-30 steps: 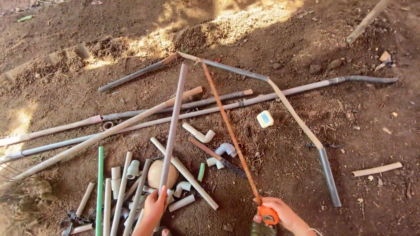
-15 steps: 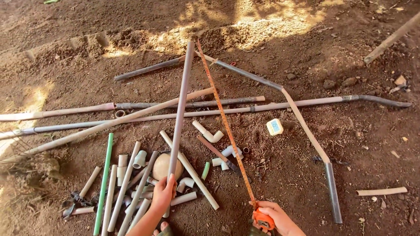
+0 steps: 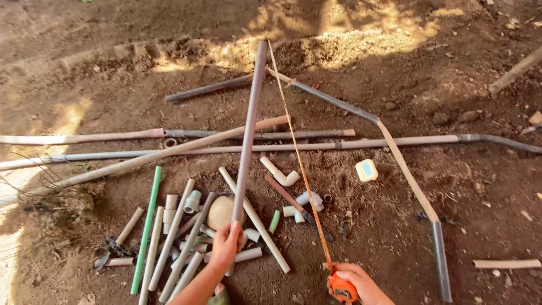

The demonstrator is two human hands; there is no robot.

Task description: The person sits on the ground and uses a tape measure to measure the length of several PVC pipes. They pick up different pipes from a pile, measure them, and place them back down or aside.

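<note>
My left hand [image 3: 226, 246] grips the near end of a long grey pipe [image 3: 248, 130] that runs away from me over the dirt. In my right hand [image 3: 361, 282] I hold an orange tape measure [image 3: 342, 287]. Its yellow blade [image 3: 293, 147] is pulled out alongside the pipe, almost to the pipe's far end. Under the pipe lies a pile of short white pipe pieces [image 3: 180, 231] and a green pipe [image 3: 147, 226].
Several long pipes [image 3: 254, 148] lie crosswise on the bare earth. A white elbow fitting [image 3: 279, 172], small fittings [image 3: 309, 199], a pale round stone [image 3: 221, 212] and a small white and blue box [image 3: 366, 169] are scattered about. A bent pipe [image 3: 406, 175] runs to the right.
The view has shifted, so the things sit further right and lower. The far ends of the grey pipe and the tape blade have come closer together. Both hands keep their hold.
</note>
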